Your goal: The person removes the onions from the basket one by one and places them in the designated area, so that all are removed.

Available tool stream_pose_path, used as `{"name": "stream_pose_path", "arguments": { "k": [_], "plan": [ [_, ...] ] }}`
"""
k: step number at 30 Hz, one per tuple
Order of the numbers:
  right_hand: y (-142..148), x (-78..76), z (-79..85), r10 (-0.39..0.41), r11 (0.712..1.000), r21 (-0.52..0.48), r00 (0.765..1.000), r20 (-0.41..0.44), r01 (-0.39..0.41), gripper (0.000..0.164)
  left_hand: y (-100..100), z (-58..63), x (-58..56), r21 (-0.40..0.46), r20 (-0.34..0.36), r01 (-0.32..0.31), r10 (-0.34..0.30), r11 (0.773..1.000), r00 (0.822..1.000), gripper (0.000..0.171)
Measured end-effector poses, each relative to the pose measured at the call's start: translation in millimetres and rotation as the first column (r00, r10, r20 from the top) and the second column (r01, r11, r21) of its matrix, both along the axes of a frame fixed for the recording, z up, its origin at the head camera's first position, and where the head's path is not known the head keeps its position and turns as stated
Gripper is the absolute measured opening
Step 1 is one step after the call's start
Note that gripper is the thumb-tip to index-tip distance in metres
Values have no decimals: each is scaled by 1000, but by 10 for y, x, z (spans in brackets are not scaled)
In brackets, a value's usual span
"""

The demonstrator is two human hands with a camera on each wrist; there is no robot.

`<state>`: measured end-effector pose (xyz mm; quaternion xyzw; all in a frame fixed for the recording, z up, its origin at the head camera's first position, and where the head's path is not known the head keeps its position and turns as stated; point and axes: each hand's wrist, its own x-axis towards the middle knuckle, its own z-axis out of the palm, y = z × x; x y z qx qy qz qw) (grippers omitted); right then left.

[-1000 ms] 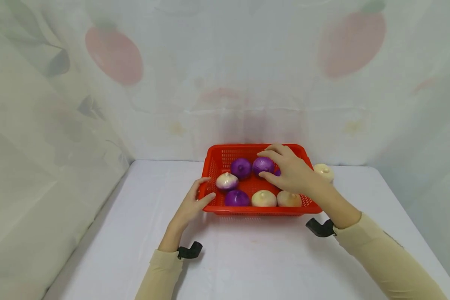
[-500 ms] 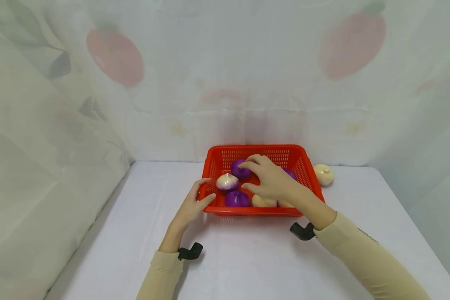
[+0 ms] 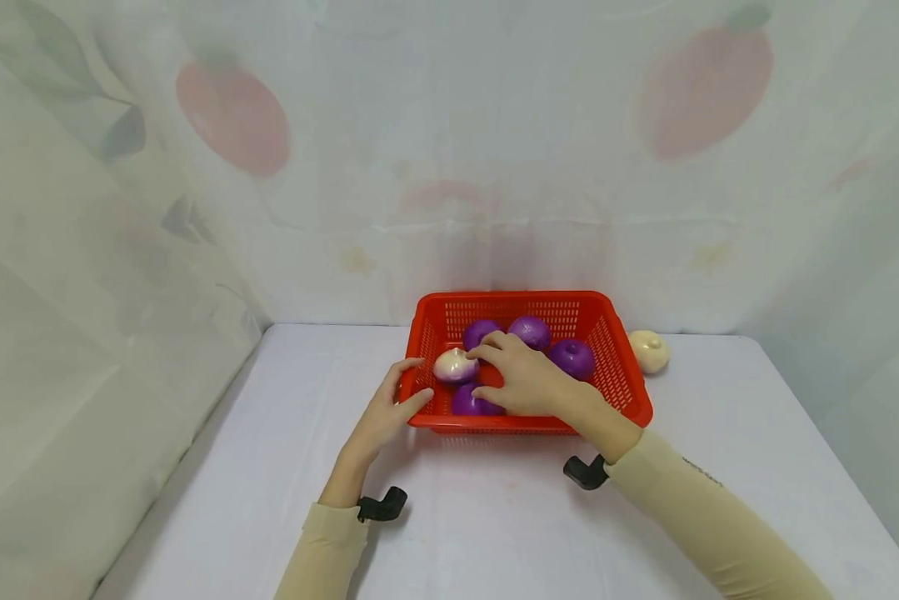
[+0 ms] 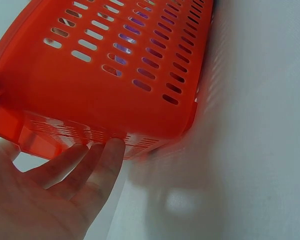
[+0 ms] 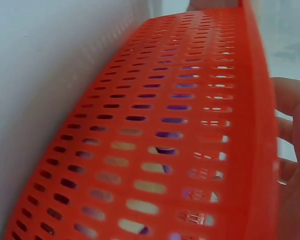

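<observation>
In the head view, my left hand point(image 3: 384, 410) holds the left end of a red perforated basket point(image 3: 524, 422), with its thumb over the rim. The left wrist view shows several fingers point(image 4: 101, 172) against the basket's outer wall. My right hand point(image 3: 520, 377) hovers inside the basket with thumb and forefinger spread. Its fingertips are close to a white-and-purple onion point(image 3: 452, 367) and a purple onion point(image 3: 467, 402); contact cannot be told. More purple onions point(image 3: 530, 332) lie at the back and right point(image 3: 572, 359). The hand hides the pale onions at the front, glimpsed through slots in the right wrist view.
A pale onion point(image 3: 648, 352) lies on the white-covered table point(image 3: 479, 517), outside the basket's right end. A printed curtain point(image 3: 449, 150) hangs directly behind the basket. Black wrist cameras point(image 3: 586, 472) project from both sleeves.
My right hand has moved left and toward the front, from the back purple onion to the white-and-purple one. The right and back purple onions are uncovered. My left hand has stayed put.
</observation>
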<state>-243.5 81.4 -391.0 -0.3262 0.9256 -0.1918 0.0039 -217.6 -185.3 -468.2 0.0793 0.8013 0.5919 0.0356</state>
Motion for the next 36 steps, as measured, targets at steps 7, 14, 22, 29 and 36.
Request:
{"name": "stream_pose_path", "arguments": {
  "k": [7,14,22,29,36],
  "plan": [
    [-51,-83,-150,23,1000,19,999,37,-24,56,5,2,-13,6,-9,8,-8,1000,1000,63],
    [-40,-106,-226,26,998,57,993,112,-32,60,25,0,-3,28,0,20,-20,999,1000,61],
    [-90,-147,-259,31,995,94,989,146,-45,67,15,18,1,23,-4,29,-28,999,1000,61],
    [-178,-184,-268,66,994,76,975,213,-84,61,-3,-10,-14,14,-14,16,-15,1000,1000,59],
    [-178,-219,-321,108,994,-8,949,297,-111,45,-3,-25,-15,12,-12,12,-12,1000,1000,60]
  ]
}}
